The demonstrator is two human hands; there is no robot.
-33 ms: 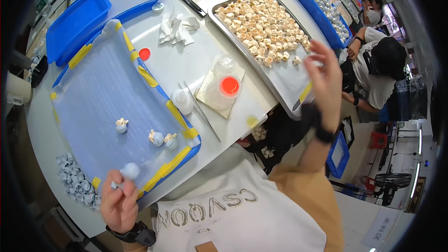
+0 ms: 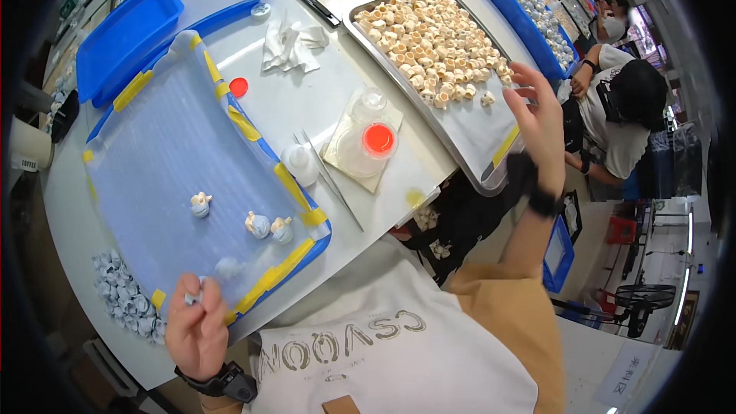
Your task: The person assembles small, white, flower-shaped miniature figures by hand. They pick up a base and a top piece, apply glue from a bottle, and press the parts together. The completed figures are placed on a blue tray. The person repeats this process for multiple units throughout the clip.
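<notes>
My left hand (image 2: 197,330) is over the near left edge of the blue tray lined with a translucent sheet (image 2: 169,146). Its fingers are closed on a small blue-grey piece (image 2: 193,297). Just beyond the fingertips, a blurred pale blue round piece (image 2: 228,267) shows against the sheet. Farther in on the sheet sit three small cream-and-blue figures, including a lone one (image 2: 200,204) and a pair (image 2: 257,224). My right hand (image 2: 541,126) hovers at the right side of a metal tray (image 2: 468,161) with many small cream hollow pieces (image 2: 429,46). Its fingers are apart, and nothing shows between them.
Blue-grey pieces (image 2: 126,299) are heaped left of the lined tray. Between the trays are tweezers (image 2: 331,184), a cup with a red top (image 2: 378,139), a white bottle (image 2: 300,165), crumpled tissue (image 2: 293,46) and a red disc (image 2: 238,87). A person (image 2: 625,115) works at the right.
The pale blue round piece has moved away from my left fingertips, farther over the sheet. My right hand has shifted slightly right, and its fingers look less curled.
</notes>
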